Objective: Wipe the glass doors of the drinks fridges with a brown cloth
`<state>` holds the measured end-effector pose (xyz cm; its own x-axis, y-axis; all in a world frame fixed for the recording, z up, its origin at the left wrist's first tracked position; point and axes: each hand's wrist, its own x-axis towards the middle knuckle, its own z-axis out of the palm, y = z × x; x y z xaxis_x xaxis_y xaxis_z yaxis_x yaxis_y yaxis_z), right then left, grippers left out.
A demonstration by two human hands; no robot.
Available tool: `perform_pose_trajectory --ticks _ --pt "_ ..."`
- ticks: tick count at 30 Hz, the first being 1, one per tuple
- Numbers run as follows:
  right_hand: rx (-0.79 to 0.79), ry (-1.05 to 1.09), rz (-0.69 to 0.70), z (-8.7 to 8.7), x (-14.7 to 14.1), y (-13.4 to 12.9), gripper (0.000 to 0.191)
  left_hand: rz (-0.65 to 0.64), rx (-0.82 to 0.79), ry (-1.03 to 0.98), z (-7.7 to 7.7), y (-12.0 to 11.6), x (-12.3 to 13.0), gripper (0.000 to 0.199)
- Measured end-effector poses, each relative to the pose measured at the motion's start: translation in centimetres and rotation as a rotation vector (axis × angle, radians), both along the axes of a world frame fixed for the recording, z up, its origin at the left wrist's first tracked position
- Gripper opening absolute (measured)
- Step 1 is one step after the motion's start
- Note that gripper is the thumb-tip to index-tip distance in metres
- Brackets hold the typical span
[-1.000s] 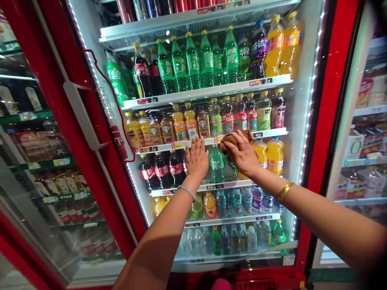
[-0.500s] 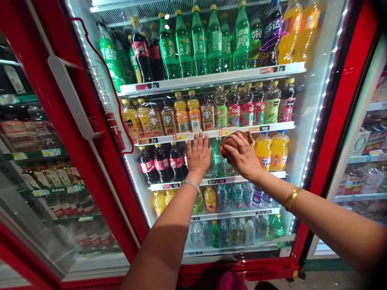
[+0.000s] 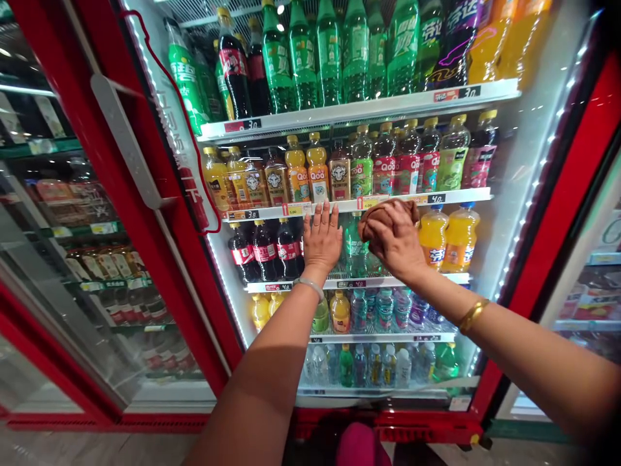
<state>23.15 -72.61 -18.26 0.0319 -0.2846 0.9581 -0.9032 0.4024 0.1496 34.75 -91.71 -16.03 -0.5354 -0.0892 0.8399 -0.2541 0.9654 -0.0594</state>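
The right hand [image 3: 398, 244] is clutching a bunched brown cloth [image 3: 376, 215], its grip curling over the folds, up against the red-framed cooler door [image 3: 208, 291]! Beside it, the left hand [image 3: 323, 241] is lying flat, grip spread, pointing upward, while bottles [image 3: 434, 236] are lining the shelves [image 3: 339, 116] behind.

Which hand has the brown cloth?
The right hand, with the gold bracelet, has the cloth; the left hand, with the pale bangle, is spread flat.
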Motion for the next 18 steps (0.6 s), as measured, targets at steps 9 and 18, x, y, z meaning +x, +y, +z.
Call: perform_pose_trajectory --ticks 9,18 --pt "0.257 0.11 0.024 6.1 -0.7 1.5 0.04 -0.005 -0.032 0.042 -0.4 -0.4 -0.4 0.062" --pt "-0.051 -0.181 0.091 0.8 2.3 -3.5 0.047 -0.181 0.031 0.148 -0.8 -1.1 -0.6 0.063"
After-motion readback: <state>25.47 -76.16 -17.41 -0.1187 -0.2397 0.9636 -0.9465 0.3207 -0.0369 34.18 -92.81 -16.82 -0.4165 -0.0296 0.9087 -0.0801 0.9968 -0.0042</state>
